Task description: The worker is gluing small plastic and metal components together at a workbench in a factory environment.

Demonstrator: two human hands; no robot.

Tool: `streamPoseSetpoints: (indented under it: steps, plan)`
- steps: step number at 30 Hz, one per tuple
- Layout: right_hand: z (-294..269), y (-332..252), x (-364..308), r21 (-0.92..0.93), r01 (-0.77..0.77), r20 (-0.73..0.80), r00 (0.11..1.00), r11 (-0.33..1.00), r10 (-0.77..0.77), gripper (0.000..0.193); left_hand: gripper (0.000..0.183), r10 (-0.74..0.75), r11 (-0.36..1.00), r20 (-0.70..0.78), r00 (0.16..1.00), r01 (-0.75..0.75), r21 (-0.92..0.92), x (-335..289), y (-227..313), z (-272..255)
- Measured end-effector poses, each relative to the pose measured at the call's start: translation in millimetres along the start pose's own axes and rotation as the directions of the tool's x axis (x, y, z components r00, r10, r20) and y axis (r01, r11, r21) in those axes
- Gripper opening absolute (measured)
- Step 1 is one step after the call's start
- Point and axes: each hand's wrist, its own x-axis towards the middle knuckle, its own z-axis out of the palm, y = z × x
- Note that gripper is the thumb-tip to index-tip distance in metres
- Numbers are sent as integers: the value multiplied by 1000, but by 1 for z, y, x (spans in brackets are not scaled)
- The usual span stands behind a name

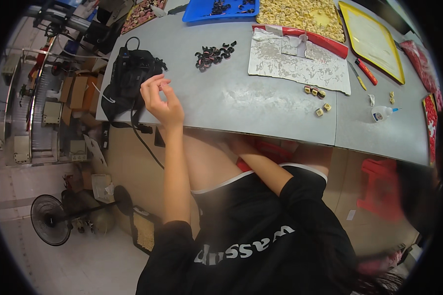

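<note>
My left hand [163, 102] is raised over the near left part of the grey table, beside a black bag-like bundle [133, 71] with straps and a cable. Its fingers are loosely bent, with gaps between them, and I see nothing in them. My right forearm [263, 164] crosses my lap toward the table's near edge. The right hand's fingers are hidden there, so what they hold, if anything, does not show. Beyond my left hand lies a loose pile of small black curved pieces [212, 56]. Several small yellow-and-black blocks [315, 92] sit at the right.
At the back stand a blue tray [220, 16] of black pieces and a mass of yellow pieces [300, 17]. A worn white board [295, 64] lies before them. Rightward are a red-handled tool [366, 72], a knife [358, 76], a glue bottle [383, 113] and a yellow-rimmed tray [402, 73].
</note>
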Motion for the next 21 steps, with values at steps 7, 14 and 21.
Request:
streamPoseSetpoints:
  steps: [7, 14, 21]
  plan:
    - [-15, -6, 3, 87, -15, -6, 1000, 996, 16, 23, 12, 12, 999, -8, 1000, -13, -48, -1, 0, 4]
    - [-1, -10, -9, 170, -47, 12, 999, 984, 45, 25, 18, -12, 1000, -25, 1000, 12, -7, 1, 4, -6]
    - [-23, 7, -16, 252, -62, 15, 998, 966, 60, 26, 18, -71, 997, -12, 997, 71, -1, -2, -7, -6]
